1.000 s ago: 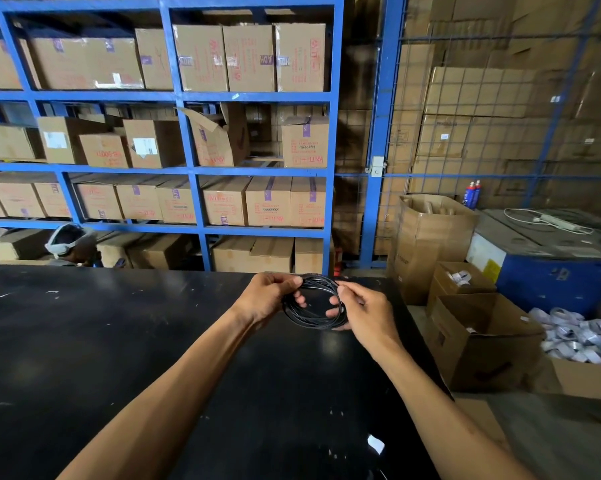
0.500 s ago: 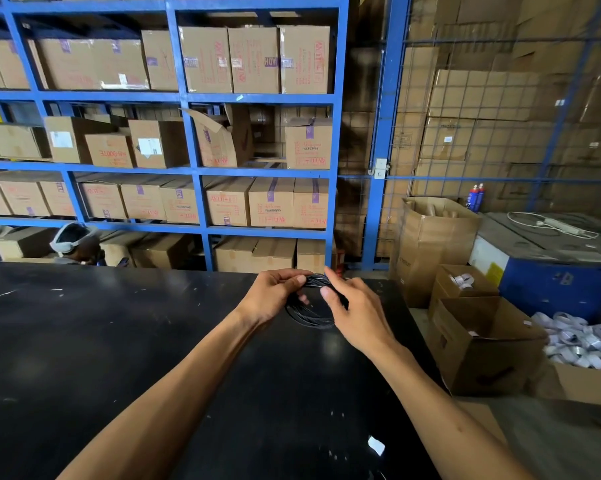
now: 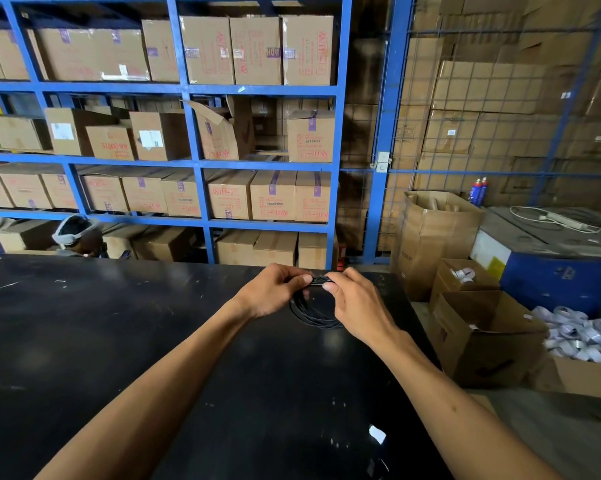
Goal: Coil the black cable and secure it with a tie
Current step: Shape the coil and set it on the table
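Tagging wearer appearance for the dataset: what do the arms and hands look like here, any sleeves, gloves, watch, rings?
Both forearms are bare as far as the frame shows: no sleeves in view. The left hand and right hand wear no gloves. No watch, wristband or bracelet on either wrist, and no rings on the fingers that show. No tape, markers or cables on the arms.

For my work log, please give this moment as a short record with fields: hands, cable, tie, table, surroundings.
left hand: left hand pinches the top of the coil
right hand: right hand pinches the same spot, facing the left
cable: black cable already coiled, its loop hanging down to the table
tie: cannot tell; the pinch point is hidden by the fingers
table: black table, a white scrap near its right edge
surroundings: blue shelves with cartons behind; open boxes at right
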A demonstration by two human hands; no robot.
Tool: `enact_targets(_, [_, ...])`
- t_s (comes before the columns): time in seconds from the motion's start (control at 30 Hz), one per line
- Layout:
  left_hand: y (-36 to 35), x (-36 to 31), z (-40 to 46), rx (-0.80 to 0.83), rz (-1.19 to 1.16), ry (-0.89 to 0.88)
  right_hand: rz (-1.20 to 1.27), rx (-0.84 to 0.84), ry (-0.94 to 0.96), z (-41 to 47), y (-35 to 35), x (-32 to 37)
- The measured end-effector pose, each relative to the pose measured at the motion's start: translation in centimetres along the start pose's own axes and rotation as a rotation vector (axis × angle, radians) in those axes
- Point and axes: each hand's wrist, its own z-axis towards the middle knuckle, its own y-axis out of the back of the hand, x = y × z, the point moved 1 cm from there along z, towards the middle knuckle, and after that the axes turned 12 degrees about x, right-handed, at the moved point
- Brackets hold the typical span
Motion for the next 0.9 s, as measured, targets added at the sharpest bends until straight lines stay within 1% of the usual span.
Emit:
enact_targets(0.1, [-0.1,-0.6,0.1,0.077,0.17,0.053,-0.016,0.025,-0.012,-0.1,-0.5,-0.1])
enact_targets(0.2, [-0.7,-0.7,0.6,0.096,0.413,0.066,-0.085,0.101,-0.023,-0.4,-1.0,-0.2])
enact_targets(0.23, [-1.0,-0.6,0.8,0.117,0.457,0.068,-0.108,0.131,-0.032,-0.6,-1.1,-0.4])
enact_targets(0.33, [-2.2,-0.1,1.0,0.219,0.485,0.091,-0.143,0.209,-0.075,-1.0,-1.6,-1.2])
enact_targets(0.37, [-2.6,0.1,1.1,0.212,0.514,0.083,-0.147,0.226,-0.086,-1.1,-1.7,-1.5])
enact_targets(0.43, [-3.7,0.7,1.5,0.12,0.58,0.05,-0.125,0.249,-0.115,-1.4,-2.0,-2.0])
enact_targets(0.5, [-5.1,1.1,2.0,0.041,0.597,0.062,-0.088,0.276,-0.141,-1.6,-2.1,-2.5])
enact_targets(0.57, [-6.4,1.6,2.5,0.018,0.6,0.122,-0.056,0.311,-0.164,-1.9,-2.4,-3.1])
enact_targets(0.67, [-8.0,2.9,3.3,0.027,0.557,0.23,-0.025,0.358,-0.216,-2.7,-3.2,-4.4])
enact_targets(0.8, [-10.4,4.4,3.7,0.035,0.506,0.228,0.031,0.411,-0.292,-4.1,-4.8,-6.2])
enact_targets(0.9, [-12.3,5.9,3.7,0.07,0.475,0.246,0.104,0.463,-0.325,-5.3,-6.0,-7.8])
